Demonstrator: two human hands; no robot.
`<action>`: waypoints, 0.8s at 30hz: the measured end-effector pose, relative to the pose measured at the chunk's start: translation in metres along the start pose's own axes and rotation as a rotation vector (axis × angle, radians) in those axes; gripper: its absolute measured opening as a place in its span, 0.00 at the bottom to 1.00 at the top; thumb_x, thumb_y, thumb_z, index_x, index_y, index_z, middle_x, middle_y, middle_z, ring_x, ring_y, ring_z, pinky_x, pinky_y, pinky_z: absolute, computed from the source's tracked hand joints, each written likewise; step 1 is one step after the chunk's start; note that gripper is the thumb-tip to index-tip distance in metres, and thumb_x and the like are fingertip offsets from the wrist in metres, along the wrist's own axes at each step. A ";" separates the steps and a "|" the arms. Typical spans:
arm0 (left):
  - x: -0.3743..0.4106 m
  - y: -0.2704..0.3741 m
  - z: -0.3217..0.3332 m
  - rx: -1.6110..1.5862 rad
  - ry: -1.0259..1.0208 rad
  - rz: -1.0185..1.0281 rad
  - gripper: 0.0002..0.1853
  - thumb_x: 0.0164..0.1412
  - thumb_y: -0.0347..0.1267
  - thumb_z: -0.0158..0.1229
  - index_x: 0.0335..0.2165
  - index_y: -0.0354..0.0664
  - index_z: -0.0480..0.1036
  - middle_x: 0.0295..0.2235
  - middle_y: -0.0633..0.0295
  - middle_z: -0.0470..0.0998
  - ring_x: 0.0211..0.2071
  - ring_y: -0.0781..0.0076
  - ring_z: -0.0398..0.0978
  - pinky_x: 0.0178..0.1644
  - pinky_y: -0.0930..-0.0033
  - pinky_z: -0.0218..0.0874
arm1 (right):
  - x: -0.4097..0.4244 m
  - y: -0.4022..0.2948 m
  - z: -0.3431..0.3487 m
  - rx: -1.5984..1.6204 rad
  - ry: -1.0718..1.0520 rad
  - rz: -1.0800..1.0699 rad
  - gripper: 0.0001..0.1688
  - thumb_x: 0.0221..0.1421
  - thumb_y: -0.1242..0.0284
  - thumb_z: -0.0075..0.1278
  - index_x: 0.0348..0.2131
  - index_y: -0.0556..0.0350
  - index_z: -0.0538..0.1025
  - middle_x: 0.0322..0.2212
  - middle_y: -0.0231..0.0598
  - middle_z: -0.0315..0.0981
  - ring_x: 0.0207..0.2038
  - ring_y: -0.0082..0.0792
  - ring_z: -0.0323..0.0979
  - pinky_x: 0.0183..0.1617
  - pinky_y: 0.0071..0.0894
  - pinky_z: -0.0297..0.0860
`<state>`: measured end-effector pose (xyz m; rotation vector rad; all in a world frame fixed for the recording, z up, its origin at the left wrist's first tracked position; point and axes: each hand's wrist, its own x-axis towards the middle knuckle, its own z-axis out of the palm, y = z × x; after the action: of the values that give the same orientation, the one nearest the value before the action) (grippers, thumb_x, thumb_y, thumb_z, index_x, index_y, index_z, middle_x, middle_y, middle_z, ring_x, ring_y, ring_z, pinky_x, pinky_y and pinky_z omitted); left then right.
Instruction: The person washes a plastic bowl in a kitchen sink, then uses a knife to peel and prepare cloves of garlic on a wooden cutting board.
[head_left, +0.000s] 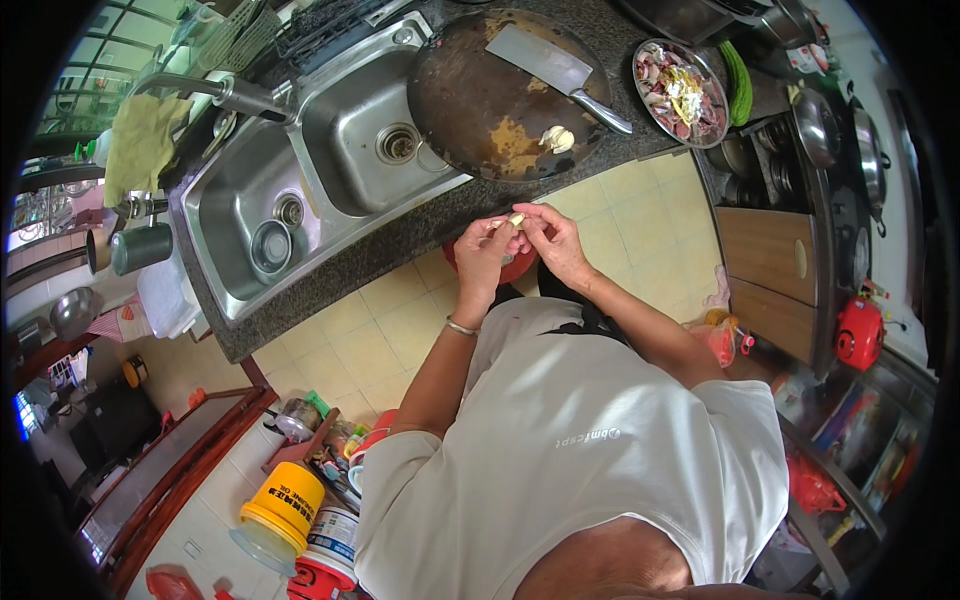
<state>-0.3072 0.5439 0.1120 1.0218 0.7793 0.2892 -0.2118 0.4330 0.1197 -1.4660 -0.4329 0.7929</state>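
My left hand (484, 247) and my right hand (553, 238) meet just off the counter's front edge, pinching a pale garlic clove (517, 219) between their fingertips. Below them, partly hidden by the hands, is a red container (517, 268). More garlic cloves (557, 139) lie on the round, dark, stained cutting board (487, 97), near its front right edge. A cleaver (541, 58) rests on the same board, its metal handle pointing right and forward over the board's rim. To the right, a metal plate (721, 124) holds cut meat with white and yellow seasoning on top.
Left of the board is a double steel sink (330, 202) with a metal bowl (271, 247) in one basin and a faucet (247, 97) above. A green gourd (737, 82) lies beyond the plate. Wooden drawers (765, 251) stand at the right; buckets (289, 499) are on the left behind me.
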 end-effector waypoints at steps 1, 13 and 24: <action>-0.002 0.003 -0.001 -0.054 -0.005 -0.079 0.09 0.61 0.28 0.57 0.38 0.33 0.74 0.29 0.62 0.78 0.27 0.79 0.75 0.33 0.78 0.69 | -0.001 0.001 0.000 -0.003 -0.002 0.006 0.14 0.63 0.78 0.43 0.47 0.63 0.73 0.26 0.31 0.74 0.27 0.18 0.70 0.31 0.18 0.69; 0.001 -0.014 -0.026 -0.014 0.023 -0.158 0.07 0.61 0.28 0.57 0.36 0.35 0.75 0.26 0.64 0.77 0.24 0.80 0.73 0.29 0.78 0.67 | -0.005 0.018 0.008 -0.225 -0.037 0.036 0.11 0.59 0.74 0.51 0.42 0.60 0.73 0.25 0.25 0.70 0.26 0.15 0.66 0.31 0.18 0.67; -0.002 -0.010 -0.030 0.079 -0.052 0.102 0.08 0.60 0.24 0.55 0.39 0.35 0.73 0.28 0.66 0.76 0.25 0.84 0.70 0.30 0.80 0.63 | 0.004 0.024 0.007 0.424 -0.105 0.435 0.10 0.62 0.68 0.49 0.39 0.57 0.73 0.24 0.30 0.72 0.23 0.18 0.70 0.27 0.19 0.70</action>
<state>-0.3308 0.5569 0.0955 1.1413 0.6974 0.3206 -0.2189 0.4384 0.0963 -1.1308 -0.0096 1.2283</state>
